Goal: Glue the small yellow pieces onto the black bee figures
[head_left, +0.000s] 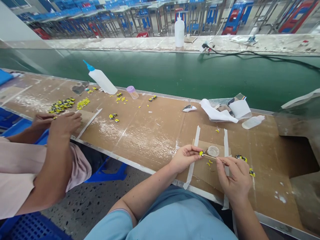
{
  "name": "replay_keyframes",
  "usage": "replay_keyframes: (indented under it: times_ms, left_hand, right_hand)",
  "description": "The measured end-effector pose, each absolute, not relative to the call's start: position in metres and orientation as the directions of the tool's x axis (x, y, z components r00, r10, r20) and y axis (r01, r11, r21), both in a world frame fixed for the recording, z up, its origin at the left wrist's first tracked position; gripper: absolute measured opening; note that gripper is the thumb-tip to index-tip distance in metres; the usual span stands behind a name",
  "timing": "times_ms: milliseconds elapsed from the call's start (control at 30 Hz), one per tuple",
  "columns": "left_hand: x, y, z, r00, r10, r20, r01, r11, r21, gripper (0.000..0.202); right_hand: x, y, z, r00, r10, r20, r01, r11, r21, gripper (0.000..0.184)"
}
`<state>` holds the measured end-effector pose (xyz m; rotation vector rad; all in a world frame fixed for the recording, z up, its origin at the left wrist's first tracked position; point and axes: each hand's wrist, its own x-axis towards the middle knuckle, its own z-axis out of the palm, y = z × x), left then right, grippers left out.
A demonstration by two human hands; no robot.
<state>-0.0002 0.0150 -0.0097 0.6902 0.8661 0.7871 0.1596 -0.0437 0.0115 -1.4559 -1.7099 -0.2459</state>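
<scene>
Between the thumb and fingers of my left hand is a small yellow and black piece. A thin wooden stick is pinched in my right hand, its tip touching or very near that piece. Just behind the stick sits a small round clear dish. A few curved yellow bits lie on the cardboard below the stick, between two strips of white tape. More yellow and black pieces rest beside my right hand, partly hidden by it.
At the left, a co-worker's hands work near a pile of yellow and black pieces. Along the back edge are a blue-tipped bottle, a purple-lidded jar, a tray of scraps and a small white bottle. Beyond runs a green belt.
</scene>
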Motion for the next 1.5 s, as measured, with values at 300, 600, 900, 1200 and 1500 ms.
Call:
replay_keyframes:
  times_ms: [300, 600, 900, 1200, 1500]
  left_hand:
    - [-0.001, 0.016, -0.012, 0.429, 0.82, -0.379, -0.308, 0.527, 0.792, 0.045]
    - [-0.003, 0.017, -0.01, 0.448, 0.812, -0.374, -0.301, 0.531, 0.792, 0.044]
    - [-0.002, 0.017, -0.012, 0.448, 0.807, -0.384, -0.306, 0.542, 0.783, 0.044]
    - [0.0, 0.016, -0.014, 0.448, 0.808, -0.384, -0.337, 0.55, 0.764, 0.043]
    - [0.0, 0.016, -0.016, 0.455, 0.808, -0.374, -0.331, 0.543, 0.771, 0.041]
  right_hand:
    - [0.172, -0.049, 0.014, 0.215, 0.759, 0.615, 0.823, 0.199, -0.532, 0.011]
    - [0.185, -0.04, 0.01, 0.046, 0.749, 0.661, 0.93, 0.209, -0.302, 0.014]
    - [0.182, -0.044, 0.012, 0.112, 0.754, 0.647, 0.909, 0.186, -0.374, 0.014]
    - [0.167, -0.046, 0.015, 0.247, 0.824, 0.51, 0.738, 0.18, -0.65, 0.018]
    - [0.168, -0.046, 0.008, 0.249, 0.833, 0.494, 0.726, 0.178, -0.665, 0.017]
